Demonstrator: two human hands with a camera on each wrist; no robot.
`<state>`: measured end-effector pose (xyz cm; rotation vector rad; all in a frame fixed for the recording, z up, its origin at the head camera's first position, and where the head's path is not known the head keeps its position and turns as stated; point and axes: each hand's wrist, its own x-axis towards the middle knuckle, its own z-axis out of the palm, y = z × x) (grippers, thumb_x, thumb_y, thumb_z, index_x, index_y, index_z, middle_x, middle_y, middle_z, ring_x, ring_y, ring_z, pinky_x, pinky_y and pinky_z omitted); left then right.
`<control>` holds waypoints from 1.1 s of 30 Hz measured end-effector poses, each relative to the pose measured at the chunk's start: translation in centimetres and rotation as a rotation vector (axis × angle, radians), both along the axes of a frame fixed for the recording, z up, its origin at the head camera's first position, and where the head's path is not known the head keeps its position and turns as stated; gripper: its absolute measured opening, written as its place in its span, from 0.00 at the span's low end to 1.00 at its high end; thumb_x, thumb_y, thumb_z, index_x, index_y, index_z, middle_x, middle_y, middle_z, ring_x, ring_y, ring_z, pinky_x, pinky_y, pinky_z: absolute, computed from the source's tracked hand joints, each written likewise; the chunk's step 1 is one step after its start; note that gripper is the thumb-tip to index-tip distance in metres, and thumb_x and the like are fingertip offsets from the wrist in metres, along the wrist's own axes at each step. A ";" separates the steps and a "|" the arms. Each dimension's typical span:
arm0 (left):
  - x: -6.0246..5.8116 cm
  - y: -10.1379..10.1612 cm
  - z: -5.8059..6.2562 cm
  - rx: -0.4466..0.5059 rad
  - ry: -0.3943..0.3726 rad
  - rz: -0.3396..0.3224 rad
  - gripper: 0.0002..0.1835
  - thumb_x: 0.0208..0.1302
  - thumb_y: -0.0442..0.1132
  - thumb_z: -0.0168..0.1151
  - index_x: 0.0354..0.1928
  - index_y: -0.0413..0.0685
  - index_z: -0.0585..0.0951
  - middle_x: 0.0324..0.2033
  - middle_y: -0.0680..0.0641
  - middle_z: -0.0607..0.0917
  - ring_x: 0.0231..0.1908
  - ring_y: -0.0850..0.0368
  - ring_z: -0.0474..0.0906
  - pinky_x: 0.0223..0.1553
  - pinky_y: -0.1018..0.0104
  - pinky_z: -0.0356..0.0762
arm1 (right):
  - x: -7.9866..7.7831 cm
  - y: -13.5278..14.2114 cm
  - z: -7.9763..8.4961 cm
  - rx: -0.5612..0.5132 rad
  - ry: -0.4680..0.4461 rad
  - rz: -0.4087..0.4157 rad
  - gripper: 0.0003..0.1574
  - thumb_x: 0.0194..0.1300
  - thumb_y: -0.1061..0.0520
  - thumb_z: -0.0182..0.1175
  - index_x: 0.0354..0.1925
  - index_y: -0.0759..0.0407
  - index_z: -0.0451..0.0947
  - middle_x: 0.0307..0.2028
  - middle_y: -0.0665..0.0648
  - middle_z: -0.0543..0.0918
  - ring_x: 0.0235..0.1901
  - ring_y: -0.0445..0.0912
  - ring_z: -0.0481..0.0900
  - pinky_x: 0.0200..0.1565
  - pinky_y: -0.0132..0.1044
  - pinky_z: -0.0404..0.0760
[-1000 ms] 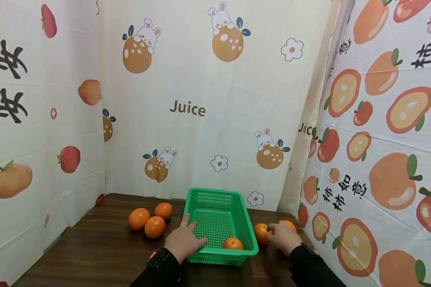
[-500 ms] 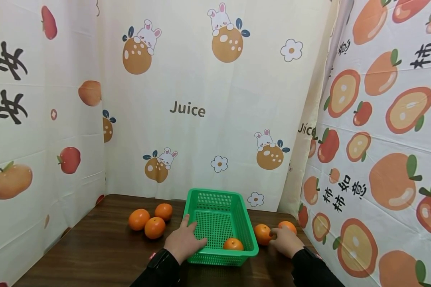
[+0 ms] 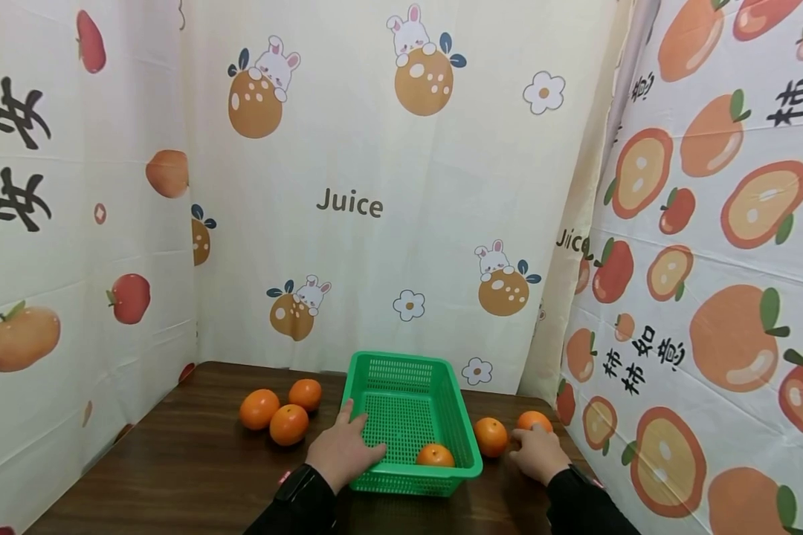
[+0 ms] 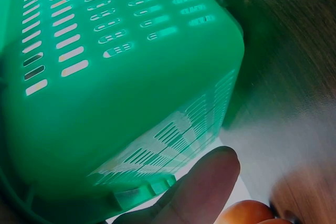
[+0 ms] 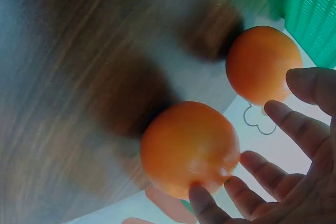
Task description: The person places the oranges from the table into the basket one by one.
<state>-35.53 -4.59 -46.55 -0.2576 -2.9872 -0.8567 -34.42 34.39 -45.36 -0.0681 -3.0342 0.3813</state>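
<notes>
A green plastic basket (image 3: 401,360) holds one orange (image 3: 435,455) at its near right corner. My left hand (image 3: 343,452) rests on the basket's left near rim with its fingers spread. In the left wrist view, a finger (image 4: 207,187) extends past the basket's perforated side (image 4: 121,103). To the right of the basket lie two oranges, a nearer one (image 3: 491,437) and a farther one (image 3: 534,420). My right hand (image 3: 538,453) is beside them, fingers extended. In the right wrist view its lower fingertips are right at the farther orange (image 5: 189,148), while its thumb and index overlap the other orange (image 5: 262,64).
Three more oranges (image 3: 289,424) sit grouped on the dark wooden table (image 3: 174,461), left of the basket. Printed cloth hangs behind the table (image 3: 375,260) and along both sides, the right cloth (image 3: 682,342) close to the right hand.
My right hand has shifted slightly right, away from the orange beside the basket, leaving more of both right-hand oranges uncovered. The left hand and basket stay in place.
</notes>
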 end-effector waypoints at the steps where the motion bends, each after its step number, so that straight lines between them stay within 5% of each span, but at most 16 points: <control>1: 0.0 0.0 0.1 0.000 0.000 -0.002 0.43 0.61 0.67 0.68 0.74 0.51 0.78 0.83 0.40 0.60 0.38 0.45 0.85 0.39 0.46 0.83 | -0.1 0.1 -0.3 0.002 0.009 -0.004 0.18 0.63 0.54 0.68 0.51 0.55 0.87 0.47 0.67 0.77 0.44 0.65 0.72 0.46 0.63 0.76; 11: -0.1 -0.1 0.0 -0.013 0.010 -0.013 0.44 0.61 0.67 0.67 0.74 0.51 0.78 0.83 0.39 0.60 0.37 0.46 0.85 0.38 0.47 0.83 | -0.8 1.8 -2.0 0.015 0.007 -0.061 0.27 0.62 0.53 0.70 0.58 0.61 0.84 0.56 0.77 0.74 0.47 0.73 0.70 0.47 0.69 0.76; 33: -0.5 -0.1 -0.5 0.003 0.015 -0.003 0.43 0.61 0.67 0.68 0.74 0.53 0.78 0.83 0.40 0.60 0.39 0.44 0.86 0.38 0.47 0.82 | -0.2 1.4 -1.9 0.010 0.014 -0.103 0.22 0.63 0.59 0.72 0.56 0.58 0.86 0.55 0.72 0.71 0.45 0.68 0.69 0.42 0.62 0.79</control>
